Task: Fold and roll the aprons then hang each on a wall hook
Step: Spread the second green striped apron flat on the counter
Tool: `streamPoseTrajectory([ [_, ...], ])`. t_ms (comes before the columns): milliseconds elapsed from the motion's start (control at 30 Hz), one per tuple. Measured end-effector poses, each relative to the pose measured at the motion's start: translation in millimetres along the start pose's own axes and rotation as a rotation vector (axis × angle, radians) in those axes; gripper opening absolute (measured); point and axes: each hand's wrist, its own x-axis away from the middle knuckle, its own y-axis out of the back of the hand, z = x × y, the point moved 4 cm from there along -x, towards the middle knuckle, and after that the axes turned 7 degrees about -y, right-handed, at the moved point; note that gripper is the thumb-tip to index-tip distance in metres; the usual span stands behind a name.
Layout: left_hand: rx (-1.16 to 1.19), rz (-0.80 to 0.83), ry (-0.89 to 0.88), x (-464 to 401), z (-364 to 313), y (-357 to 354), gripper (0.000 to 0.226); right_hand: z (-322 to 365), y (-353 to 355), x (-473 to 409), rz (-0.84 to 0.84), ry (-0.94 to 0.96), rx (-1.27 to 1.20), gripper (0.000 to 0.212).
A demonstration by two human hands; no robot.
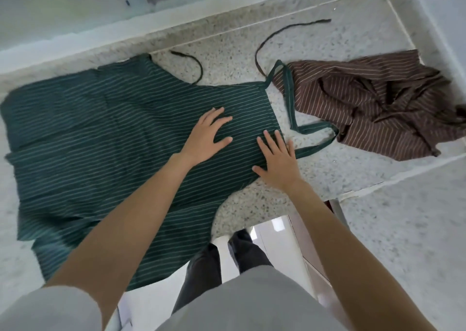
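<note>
A dark green striped apron (pixel 100 139) lies spread flat on the speckled stone counter (pixel 315 179), its bib pointing right and its lower part hanging over the front edge. My left hand (pixel 205 136) presses flat on the bib, fingers spread. My right hand (pixel 277 163) lies flat on the bib's near right corner, fingers apart. The green neck strap (pixel 292 106) loops off to the right, partly over a crumpled brown striped apron (pixel 373 103). A thin dark tie (pixel 274 37) curls across the counter behind. No wall hook is in view.
The counter turns a corner at the right, with a raised white rim (pixel 403 25) behind the brown apron. A wall ledge (pixel 75 45) runs along the back. Below the front edge I see my legs (pixel 227 260) and a pale tiled floor.
</note>
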Motion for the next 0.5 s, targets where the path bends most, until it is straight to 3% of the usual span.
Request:
streamPoseTrajectory([
  [67, 0.104, -0.111, 0.072, 28, 2, 18, 0.046, 18, 10, 1, -0.083, 0.058, -0.065, 0.067],
  [200, 0.181, -0.320, 0.299, 125, 24, 46, 0.033, 83, 20, 20, -0.267, 0.353, -0.283, 0.034],
  [333, 0.114, -0.449, 0.456, 245, 55, 49, 0.019, 165, 4, 73, -0.154, 0.636, -0.374, 0.011],
  [433, 0.056, -0.463, 0.486, 316, 68, 40, 0.015, 215, -25, 114, -0.047, 0.737, -0.371, 0.012],
  [500, 0.034, -0.395, 0.476, 348, 79, 29, 0.017, 239, -45, 129, 0.067, 0.726, -0.285, 0.025],
])
